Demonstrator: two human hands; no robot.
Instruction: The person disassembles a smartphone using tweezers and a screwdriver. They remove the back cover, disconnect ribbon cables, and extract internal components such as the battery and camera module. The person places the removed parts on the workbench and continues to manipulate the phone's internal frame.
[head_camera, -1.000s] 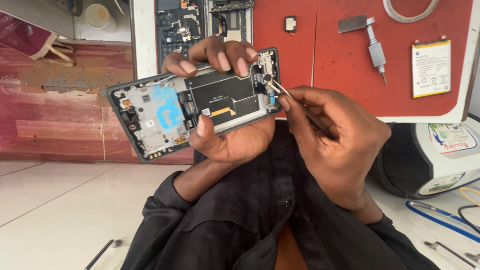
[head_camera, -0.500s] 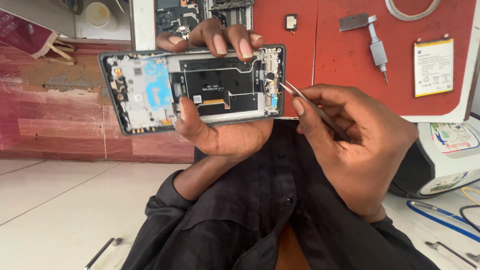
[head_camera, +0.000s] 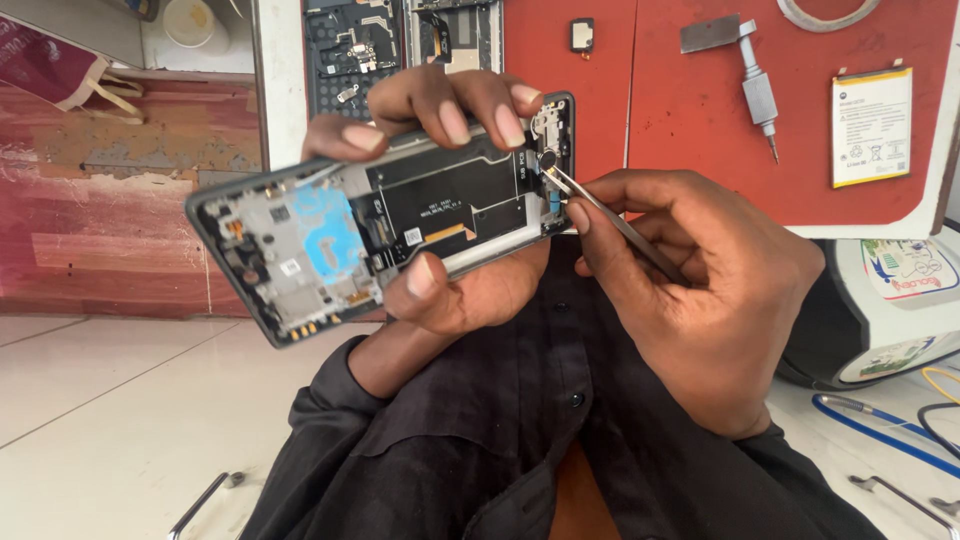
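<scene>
My left hand (head_camera: 455, 200) holds an opened phone frame (head_camera: 330, 235) in the air, back side up, thumb below and fingers over the top edge. The frame shows a blue patch at left and a black flat cable in the middle. My right hand (head_camera: 700, 290) grips metal tweezers (head_camera: 600, 215), whose tips touch a small round part (head_camera: 547, 160) near the frame's right end.
A red work mat (head_camera: 700, 100) lies behind with a screwdriver (head_camera: 757, 90), a flat phone battery (head_camera: 870, 125), a small black part (head_camera: 582, 35) and another phone board (head_camera: 360, 50). Blue cable (head_camera: 880, 430) and a tool (head_camera: 200, 500) lie on the white surface.
The phone frame has tilted, its left end dropping lower and nearer. The tweezers' tips have moved onto the round part at the frame's right end.
</scene>
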